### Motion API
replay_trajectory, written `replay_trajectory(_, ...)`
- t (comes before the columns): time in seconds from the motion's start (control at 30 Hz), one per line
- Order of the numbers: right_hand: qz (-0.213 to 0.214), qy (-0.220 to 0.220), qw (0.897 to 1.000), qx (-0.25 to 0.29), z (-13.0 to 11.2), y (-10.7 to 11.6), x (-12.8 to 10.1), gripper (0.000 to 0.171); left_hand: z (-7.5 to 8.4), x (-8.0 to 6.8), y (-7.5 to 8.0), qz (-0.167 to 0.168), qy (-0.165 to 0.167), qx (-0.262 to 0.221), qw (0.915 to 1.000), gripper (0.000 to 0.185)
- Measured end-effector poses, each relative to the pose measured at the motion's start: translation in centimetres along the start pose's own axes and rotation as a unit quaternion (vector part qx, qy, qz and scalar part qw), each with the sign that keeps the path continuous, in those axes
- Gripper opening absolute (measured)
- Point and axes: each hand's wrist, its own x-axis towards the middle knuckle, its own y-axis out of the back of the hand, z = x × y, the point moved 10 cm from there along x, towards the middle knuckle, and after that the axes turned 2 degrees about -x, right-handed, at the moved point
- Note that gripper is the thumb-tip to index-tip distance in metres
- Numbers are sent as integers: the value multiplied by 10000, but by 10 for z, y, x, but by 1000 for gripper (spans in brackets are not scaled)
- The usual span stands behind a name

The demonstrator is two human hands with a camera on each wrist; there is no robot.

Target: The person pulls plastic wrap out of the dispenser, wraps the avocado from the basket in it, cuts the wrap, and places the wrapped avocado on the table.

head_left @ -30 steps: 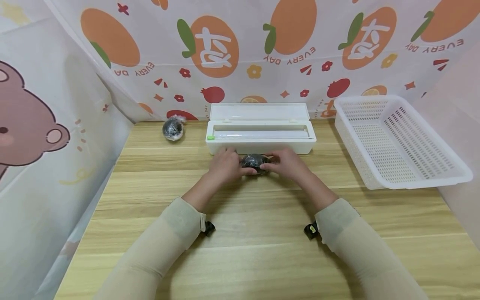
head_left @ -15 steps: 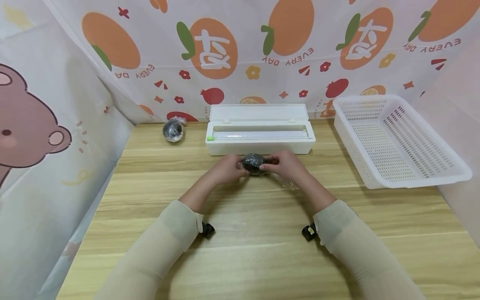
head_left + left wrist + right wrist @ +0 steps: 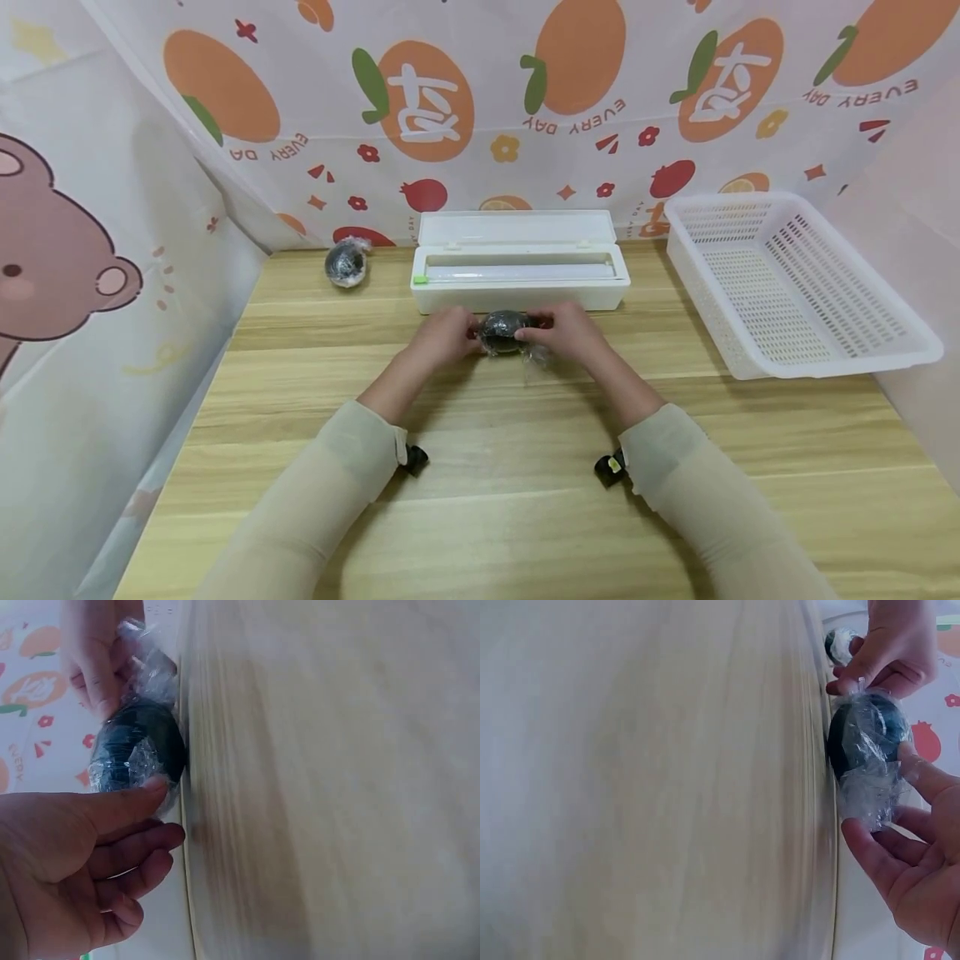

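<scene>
A dark green, rounded, egg-like thing (image 3: 504,329) is wrapped in clear cling film and held between both hands in front of the white box. My left hand (image 3: 447,335) pinches its left end, where the thumb (image 3: 135,804) lies on the film. From the other side, my right hand (image 3: 567,332) grips the right end with thumb and fingers. Loose, crumpled film (image 3: 871,796) bunches near the right fingers and hangs below them in the head view. A second film-wrapped dark ball (image 3: 346,265) sits at the back left of the table.
Behind the hands stands a white cling film box (image 3: 521,296), its lid raised and a film roll inside. A white plastic basket (image 3: 738,333) is at the right. A printed cloth (image 3: 480,100) hangs along the back of the wooden table (image 3: 480,517).
My left hand has drawn its fingers back from over the wrapped thing to its left end. The loose film at the right hand has been gathered in closer to the thing.
</scene>
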Motion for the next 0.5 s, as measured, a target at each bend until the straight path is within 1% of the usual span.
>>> replay_trajectory(0.1,26,-107,9997,227,3,-1,-1,54,3,-1,3,196,-94,167,9996,13)
replay_trajectory(0.17,19,-157,9992,378,5,-2,-1,54,7,-1,5,324,-254,161,9990,11)
replay_trajectory(0.2,20,-174,9989,431,6,-3,-2,54,9,-1,5,372,-349,119,9986,13)
replay_trajectory(0.23,18,-172,9988,458,6,-3,-2,54,11,-1,6,409,-456,87,9981,19)
replay_trajectory(0.37,16,-105,9978,659,4,-5,-3,52,20,-2,6,418,-826,61,9957,66)
replay_trajectory(0.43,24,-111,9971,755,2,-7,-4,53,24,-2,3,296,-965,132,9948,79)
replay_trajectory(0.47,18,-123,9968,795,1,-8,-5,54,25,-2,2,229,-995,171,9946,82)
replay_trajectory(0.5,2,-142,9967,800,-1,-9,-5,56,26,-2,1,170,-1016,189,9945,79)
